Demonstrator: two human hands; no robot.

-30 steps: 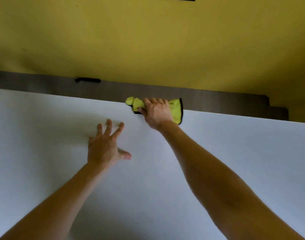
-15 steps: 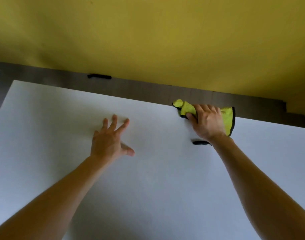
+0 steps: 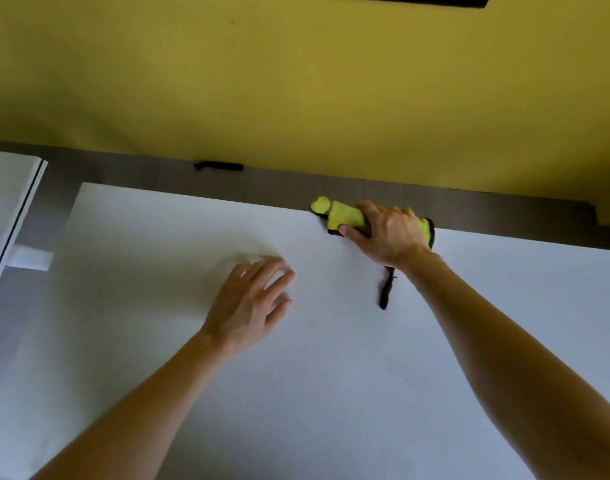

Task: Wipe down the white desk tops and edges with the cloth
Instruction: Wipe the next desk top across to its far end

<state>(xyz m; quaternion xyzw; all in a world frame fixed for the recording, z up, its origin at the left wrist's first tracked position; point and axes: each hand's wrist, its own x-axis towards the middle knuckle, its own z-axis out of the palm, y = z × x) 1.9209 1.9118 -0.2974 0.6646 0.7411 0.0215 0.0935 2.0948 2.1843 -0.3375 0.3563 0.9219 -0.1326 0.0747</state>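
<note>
The right hand (image 3: 388,233) grips the yellow-green cloth (image 3: 343,216), bunched at the far edge of the white desk (image 3: 158,237), with the thumb on the top and the fingers curled over the cloth; the left hand (image 3: 248,306) lies open and flat on the top, holding nothing. To wipe this edge well, wrap the cloth over the rim and draw it along under steady pressure, with overlapping passes. A black strap (image 3: 384,289) (seemingly the cloth's own loop) trails under the wrist and may drag. Behind runs a dark ledge (image 3: 469,209) with a small black object (image 3: 218,166) on it; another white surface (image 3: 5,188) lies at the left.
</note>
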